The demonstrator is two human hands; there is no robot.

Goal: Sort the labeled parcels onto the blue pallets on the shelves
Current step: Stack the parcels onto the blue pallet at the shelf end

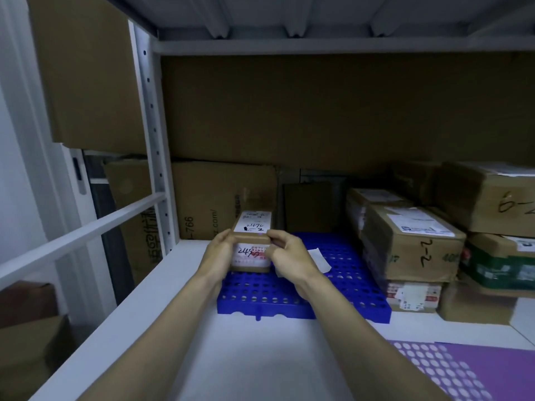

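A small brown parcel point(251, 238) with white labels and handwritten numbers stands at the back left of the blue pallet point(289, 296) on the white shelf point(185, 328). My left hand point(220, 251) grips its left side. My right hand point(285, 250) grips its right side, fingers curled over the top edge. The parcel's lower edge rests on or just above the pallet; I cannot tell which. A loose white slip point(320, 260) lies on the pallet just right of my right hand.
Stacked labeled boxes point(411, 241) marked "2-2" fill the pallet's right side, with more boxes point(492, 204) further right. Flattened cardboard point(225, 198) lines the shelf's back. A grey upright post point(155, 140) stands at left. A purple dotted sheet point(451, 369) lies at the front right.
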